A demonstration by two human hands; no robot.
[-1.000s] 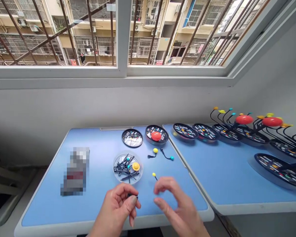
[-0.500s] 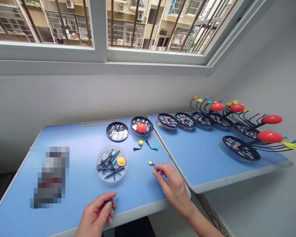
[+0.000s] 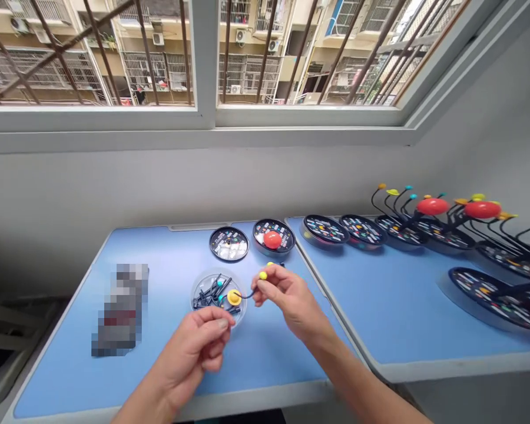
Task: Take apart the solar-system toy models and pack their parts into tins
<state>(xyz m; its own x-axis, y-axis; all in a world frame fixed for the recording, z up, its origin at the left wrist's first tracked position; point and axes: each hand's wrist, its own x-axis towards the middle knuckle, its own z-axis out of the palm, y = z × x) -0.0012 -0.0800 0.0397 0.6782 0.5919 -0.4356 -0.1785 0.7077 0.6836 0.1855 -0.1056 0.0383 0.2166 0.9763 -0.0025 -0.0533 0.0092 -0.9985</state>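
Note:
My right hand (image 3: pixel 285 297) is raised over the blue table (image 3: pixel 168 359) and pinches a thin black arm with a small yellow ball (image 3: pixel 262 275) at its tip. My left hand (image 3: pixel 198 347) is closed in a pinch just in front of a clear round dish (image 3: pixel 198 285); what it grips is hidden by the fingers. The dish holds several black arms, small teal balls and a yellow disc (image 3: pixel 234 297). Behind it stand a black round base (image 3: pixel 228 242) and a second base with a red ball (image 3: pixel 272 239).
A blurred-out object (image 3: pixel 120 309) lies at the table's left. On the adjoining blue table (image 3: pixel 401 318) to the right stand several black bases (image 3: pixel 325 228) and assembled models with red balls (image 3: pixel 431 206) and coloured balls on black arms. A wall and window lie behind.
My right hand has lifted the yellow-ball arm off the table and brought it toward the dish. My left hand rose and moved in closer to it.

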